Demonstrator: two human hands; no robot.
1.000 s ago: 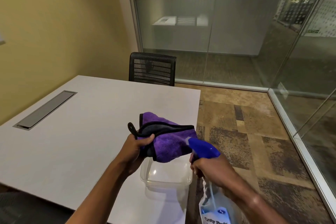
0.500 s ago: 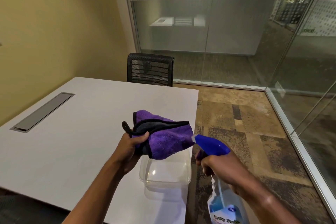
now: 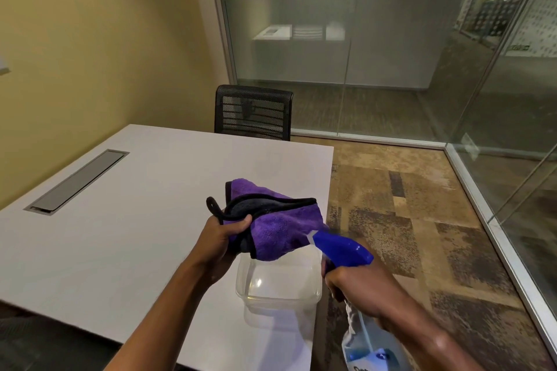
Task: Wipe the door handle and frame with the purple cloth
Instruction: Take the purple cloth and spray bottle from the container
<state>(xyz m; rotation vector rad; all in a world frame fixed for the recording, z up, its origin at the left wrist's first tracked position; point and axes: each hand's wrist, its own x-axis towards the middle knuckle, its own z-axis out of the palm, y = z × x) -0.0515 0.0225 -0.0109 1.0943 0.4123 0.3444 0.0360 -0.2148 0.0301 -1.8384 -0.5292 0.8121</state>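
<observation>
- The left hand [image 3: 224,238] has its fingers curled round one bunched end of the purple cloth [image 3: 283,227], thumb pressed on top; the rest of the cloth hangs free above a clear tub [image 3: 278,283].
- The right hand [image 3: 357,289] is wrapped round the neck of a spray bottle [image 3: 366,337]; its blue nozzle [image 3: 337,245] points at the cloth from just beside it.
- Risk, as I judge it: the nozzle sits near the cloth's lower edge, so a squeeze could miss and wet the table [image 3: 120,220] or the carpet [image 3: 422,220].
- Risk: the cloth is held by one end only, so a loose grip could drop it into the tub.
- Risk: too much spray would leave the cloth dripping and streak the handle later.
- No door handle or frame shows here; the glass wall [image 3: 376,48] lies well apart, so wiping has not begun.
- Count: one cloth, one bottle, one tub, one table, one black chair [image 3: 253,111], two hands.
</observation>
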